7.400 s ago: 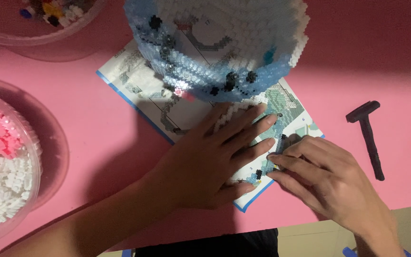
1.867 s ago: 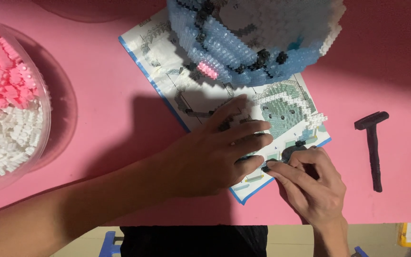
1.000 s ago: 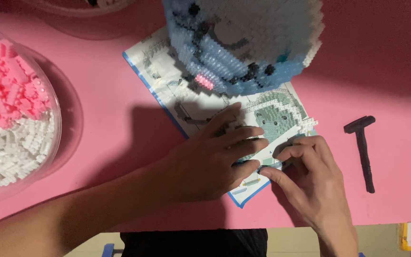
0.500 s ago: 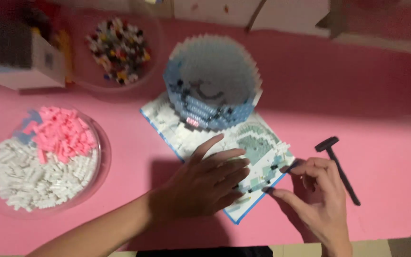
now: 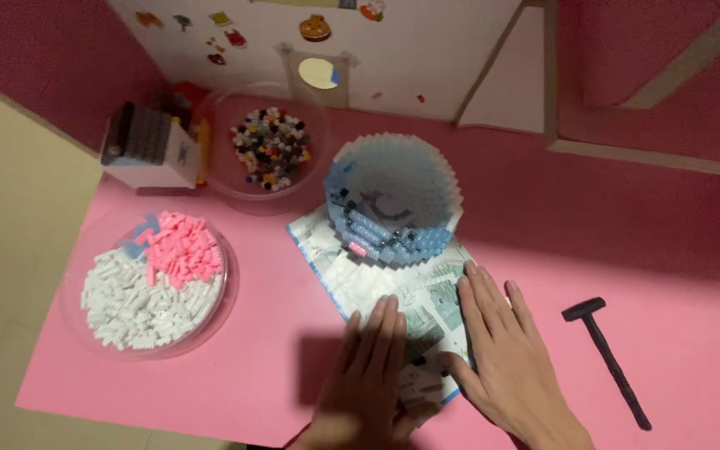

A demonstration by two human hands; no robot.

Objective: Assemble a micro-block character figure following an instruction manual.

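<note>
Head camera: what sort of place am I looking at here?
Likely a home hobby table for mini-brick building: a half-built blue and white brick model on an instruction booklet, clear bowls of sorted bricks, and a stickered wall behind.

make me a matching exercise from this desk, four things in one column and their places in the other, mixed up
Things:
1. small black hammer-shaped tool
2. round blue and white brick model
3. clear bowl of pink and white bricks
4. clear bowl of mixed dark bricks

Places:
A. near left of the pink table
B. far end of the instruction sheet
C. right of both hands
D. far, beside a small box

Pairs: 1-C, 2-B, 3-A, 4-D
</note>
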